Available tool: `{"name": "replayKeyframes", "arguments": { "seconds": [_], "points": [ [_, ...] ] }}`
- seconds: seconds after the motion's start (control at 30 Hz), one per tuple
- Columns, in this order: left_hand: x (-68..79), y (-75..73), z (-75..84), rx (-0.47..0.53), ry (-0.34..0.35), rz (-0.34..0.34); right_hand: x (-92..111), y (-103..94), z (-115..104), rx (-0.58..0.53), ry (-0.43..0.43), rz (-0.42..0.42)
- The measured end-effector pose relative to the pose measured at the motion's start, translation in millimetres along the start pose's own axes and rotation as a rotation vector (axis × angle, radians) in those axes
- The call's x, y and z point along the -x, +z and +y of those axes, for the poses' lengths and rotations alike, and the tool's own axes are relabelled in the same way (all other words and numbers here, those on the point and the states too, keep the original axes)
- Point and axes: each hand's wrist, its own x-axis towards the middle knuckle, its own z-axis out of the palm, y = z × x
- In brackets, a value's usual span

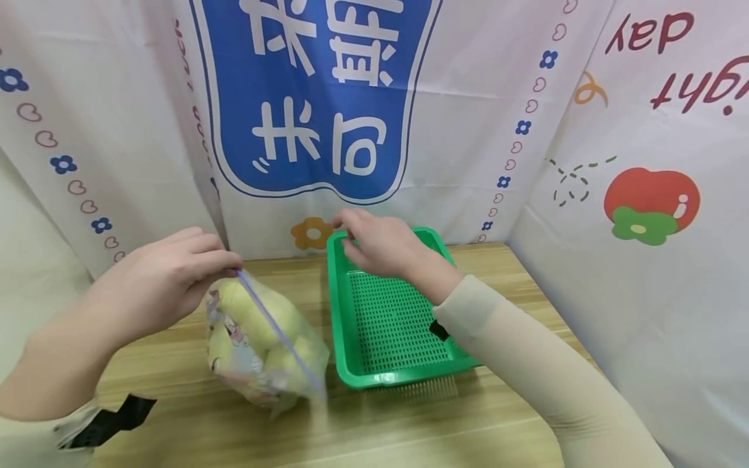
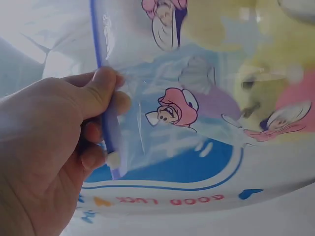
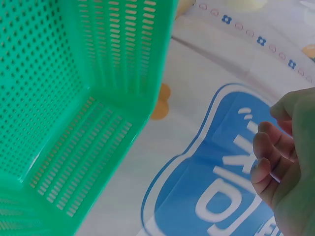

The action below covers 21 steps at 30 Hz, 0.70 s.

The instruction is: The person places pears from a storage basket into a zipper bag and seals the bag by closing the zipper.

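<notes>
At the left in the head view my left hand (image 1: 170, 279) pinches the purple zip edge of a clear zip bag (image 1: 318, 364) printed with cartoon figures. Several rounded yellow things (image 1: 281, 312) fill the bag; their kind cannot be made out through the plastic. Up close in the left wrist view, thumb and fingers grip the purple strip (image 2: 112, 130) near one end. My right hand (image 1: 383, 244) is over the far part of a green perforated plastic basket (image 1: 339, 351), its fingers loosely bent and holding nothing. The inside of the basket (image 3: 74, 142) shows bare mesh.
Bag and basket are side by side on a wood-grain table (image 1: 409, 429). A white printed cloth (image 1: 462, 130) hangs behind the table, and another printed wall (image 1: 643, 299) borders it on the right.
</notes>
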Motion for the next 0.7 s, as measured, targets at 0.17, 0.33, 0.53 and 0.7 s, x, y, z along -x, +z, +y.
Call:
{"name": "replayKeyframes", "arguments": {
  "seconds": [0.17,0.33,0.53,0.7],
  "points": [
    [0.4,-10.0,-7.2,-0.039,-0.061,0.003,10.8,-5.3,14.8,-0.001,0.041,0.029],
    [14.4,18.9,-46.4,0.022,-0.204,-0.188,18.6,-5.0,20.7,0.008,0.060,0.039],
    [32.0,56.0,-82.6,0.096,-0.374,-0.304,25.3,-2.4,26.3,0.004,0.050,0.037],
    [23.3,72.1,-98.5,0.133,-0.470,-0.350,28.5,-2.4,29.2,-0.005,0.060,0.040]
  ]
}}
